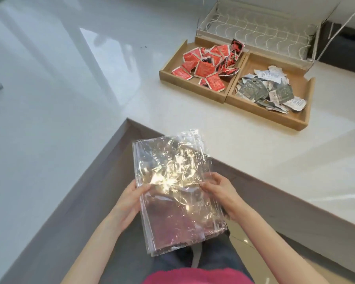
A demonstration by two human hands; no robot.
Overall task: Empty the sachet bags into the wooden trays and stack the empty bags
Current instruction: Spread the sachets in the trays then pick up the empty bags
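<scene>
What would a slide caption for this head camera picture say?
Both hands, left hand and right hand, hold stacked clear bags; sachets fill two wooden trays.

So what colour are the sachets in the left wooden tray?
Red with pale edges, a few showing black, seen in the head view: sachets, left tray.

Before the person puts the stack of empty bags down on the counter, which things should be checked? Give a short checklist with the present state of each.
1. Left hand holds the stack of clear bags: ok.
2. Right hand holds its other edge: ok.
3. Bags empty: ok, no sachets visible inside.
4. Bag edges aligned: not ok, top sheets are fanned.
5. Red sachets in the left wooden tray, silver sachets in the right wooden tray: ok.
6. Bare counter near the stack: ok.
</scene>
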